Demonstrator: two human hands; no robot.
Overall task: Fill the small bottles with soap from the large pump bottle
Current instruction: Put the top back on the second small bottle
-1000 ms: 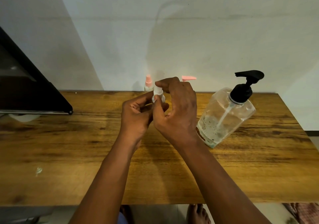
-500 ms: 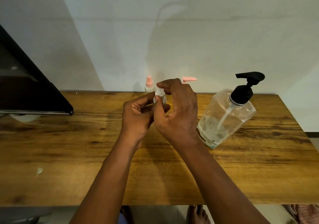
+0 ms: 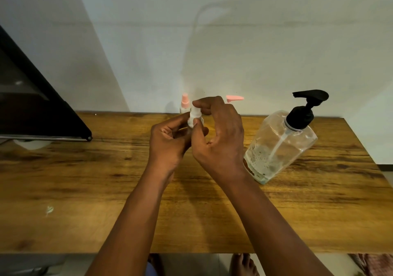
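Small bottle (image 3: 195, 117): light, slick, easy to drop.
My left hand (image 3: 168, 141) holds its body; my right hand (image 3: 219, 135) pinches its white cap, near the table's (image 3: 85, 180) back edge.

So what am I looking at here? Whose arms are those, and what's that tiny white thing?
Those arms belong to a person wearing a camera on their head, so you see what they see, looking down. The left hand and right hand together hold a small white pump bottle above a brown wooden table. To the right stands a big clear soap bottle with a black pump, nearly empty. Behind the hands, by the wall, are a small pink-topped bottle and a pink nozzle.
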